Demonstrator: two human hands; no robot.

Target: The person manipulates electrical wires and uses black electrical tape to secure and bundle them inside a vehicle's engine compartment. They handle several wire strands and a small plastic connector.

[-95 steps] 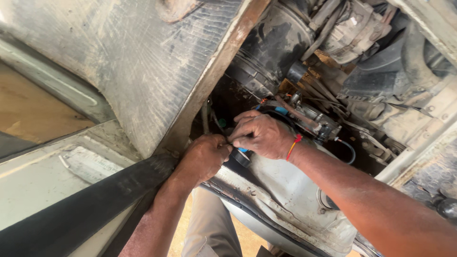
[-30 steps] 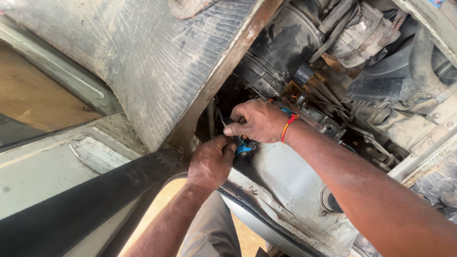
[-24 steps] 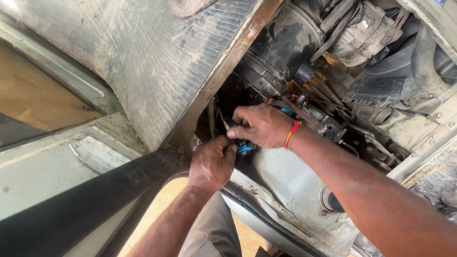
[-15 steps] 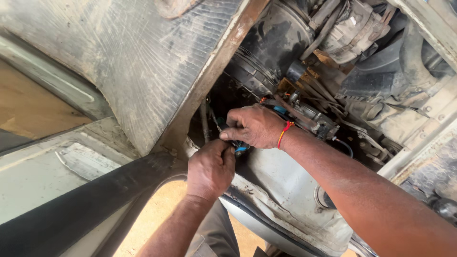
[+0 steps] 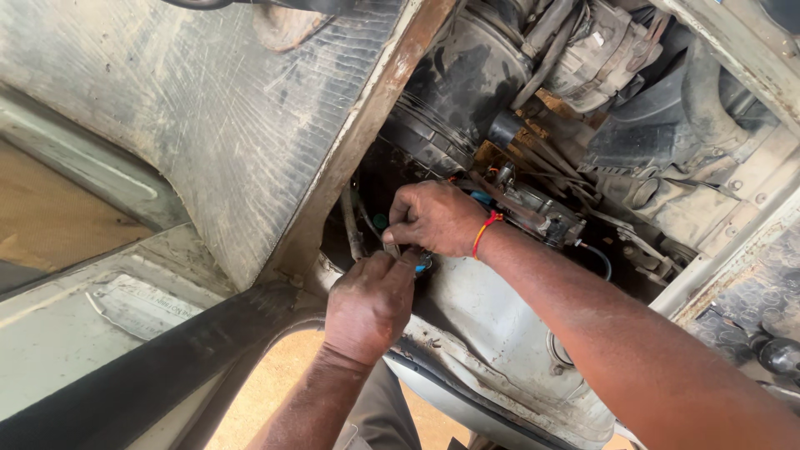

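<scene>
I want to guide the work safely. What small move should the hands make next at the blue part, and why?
Probably hold steady and keep working the small blue part: the left hand and right hand both pinch at it beside the thin hoses, and their fingers hide it.

Vehicle repair setting, an opened engine bay (image 5: 533, 125) was exposed, grimy hoses and wiring (image 5: 542, 208), dusty ribbed floor mat (image 5: 208, 125), dirt ground below
</scene>
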